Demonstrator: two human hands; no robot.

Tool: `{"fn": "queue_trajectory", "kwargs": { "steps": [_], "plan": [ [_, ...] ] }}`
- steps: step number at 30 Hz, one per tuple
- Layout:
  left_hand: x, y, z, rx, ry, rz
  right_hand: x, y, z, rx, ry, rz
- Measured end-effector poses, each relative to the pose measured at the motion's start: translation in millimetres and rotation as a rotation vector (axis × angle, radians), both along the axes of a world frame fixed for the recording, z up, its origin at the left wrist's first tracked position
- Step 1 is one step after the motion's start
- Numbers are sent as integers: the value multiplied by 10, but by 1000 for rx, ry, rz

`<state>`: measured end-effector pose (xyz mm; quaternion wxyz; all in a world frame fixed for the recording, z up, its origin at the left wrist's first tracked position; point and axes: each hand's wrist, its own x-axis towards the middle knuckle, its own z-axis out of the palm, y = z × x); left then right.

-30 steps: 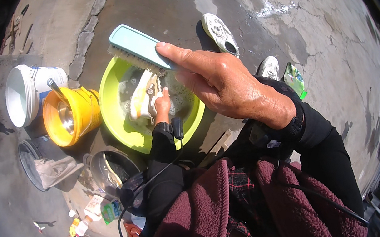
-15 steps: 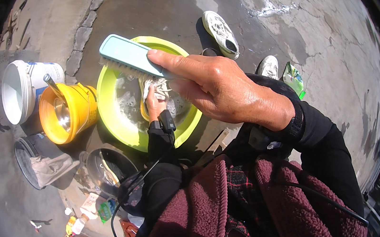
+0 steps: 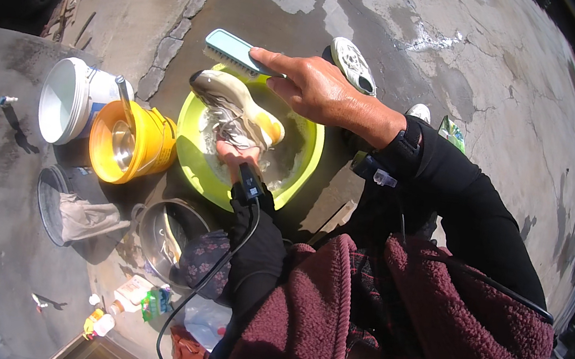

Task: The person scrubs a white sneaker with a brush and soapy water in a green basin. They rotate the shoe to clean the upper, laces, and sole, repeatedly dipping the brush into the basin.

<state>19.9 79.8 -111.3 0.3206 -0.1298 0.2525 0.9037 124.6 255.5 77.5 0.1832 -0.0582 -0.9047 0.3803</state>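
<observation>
My left hand [image 3: 238, 158] grips a wet sneaker [image 3: 236, 98] by its laced side, sole turned up and away. Pale sides, a dark toe and a yellow heel patch show on it. The sneaker is held over a lime-green basin [image 3: 190, 139] with sudsy water inside. My right hand [image 3: 325, 88] is closed on the handle end of a light-blue scrub brush [image 3: 230, 47], index finger stretched along its back. Its pale bristles face down, just above and beyond the sneaker's toe; whether they touch it I cannot tell.
Left of the basin stand a yellow bucket [image 3: 106, 164] holding a metal ladle and a white bucket [image 3: 64, 106]. Nearer are a grey bin with a cloth [image 3: 83, 216] and a metal pot [image 3: 144, 233] with a shoe inside. A white sneaker [image 3: 352, 64] lies beyond the basin.
My left hand has lifted the sneaker up from the suds and turned it. My right hand with the brush has moved farther away from me. The whole view has shifted.
</observation>
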Motion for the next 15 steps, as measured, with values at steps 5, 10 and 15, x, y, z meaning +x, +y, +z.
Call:
{"fn": "queue_trajectory", "kwargs": {
  "steps": [5, 10, 15],
  "plan": [
    [46, -93, 479, -116, 320, 38, -68, -53, -50, 38, -58, -59],
    [-1, -177, 646, 31, 29, 186, 94, -228, -87, -66, -71, -50],
    [142, -349, 463, 90, -14, 179, 245, -470, -5, -49, -110, 44]
  ]
}}
